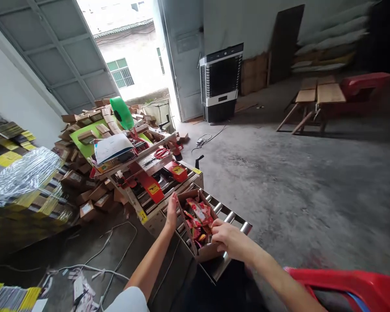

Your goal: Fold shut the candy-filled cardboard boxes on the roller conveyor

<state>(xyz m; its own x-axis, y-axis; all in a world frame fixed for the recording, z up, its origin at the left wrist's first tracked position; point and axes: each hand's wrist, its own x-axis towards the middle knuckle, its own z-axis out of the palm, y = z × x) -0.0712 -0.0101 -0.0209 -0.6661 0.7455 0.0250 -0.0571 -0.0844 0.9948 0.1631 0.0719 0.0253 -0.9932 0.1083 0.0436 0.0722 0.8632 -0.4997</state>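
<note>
An open cardboard box (211, 252) full of red, shiny small packets (198, 214) sits on the metal roller conveyor (246, 227) in front of me. Along the box's left wall, my left hand (172, 213) is held upright, its fingers straight and close together. My right hand (228, 237) is over the right edge of the box, fingers bent inward at the packets and the wall. Whatever those fingertips pinch is hidden.
Beyond the box stands a carton-sealing machine (152, 186) with red guards and a green tape roll (121, 113). Many cartons (87, 211) are piled behind it at left. Cables (110, 234) lie on the floor. A red plastic chair (341, 279) is at lower right, an air cooler (221, 82) farther back.
</note>
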